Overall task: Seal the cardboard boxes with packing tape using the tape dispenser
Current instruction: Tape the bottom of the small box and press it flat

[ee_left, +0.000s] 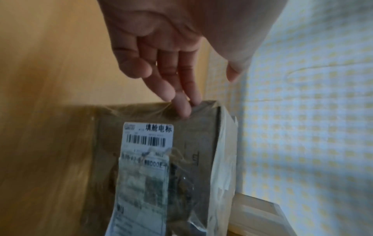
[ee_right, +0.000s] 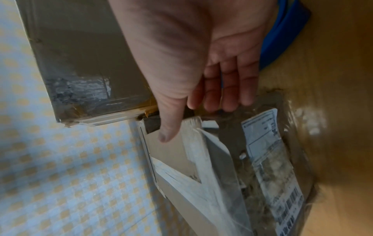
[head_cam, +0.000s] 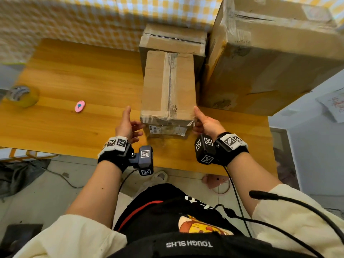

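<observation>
A narrow cardboard box [head_cam: 167, 84] lies lengthwise on the wooden table [head_cam: 74, 71], with old tape along its top seam and a shipping label [ee_left: 149, 140] on its near end. My left hand [head_cam: 134, 123] is at the near left corner, straight fingers [ee_left: 185, 105] touching the end face and thumb lifted clear. My right hand [head_cam: 195, 120] is at the near right corner, with the thumb [ee_right: 169, 132] lying on the top flap and the straight fingers [ee_right: 228, 102] against the end face. A roll of packing tape [head_cam: 22, 95] sits at the table's far left edge, well away from both hands.
A mid-sized box [head_cam: 173, 40] stands behind the narrow one and a large box [head_cam: 270, 62] fills the right side, close against it. A small pink oval object [head_cam: 80, 106] lies left of my left hand. Something blue [ee_right: 282, 39] shows behind my right palm.
</observation>
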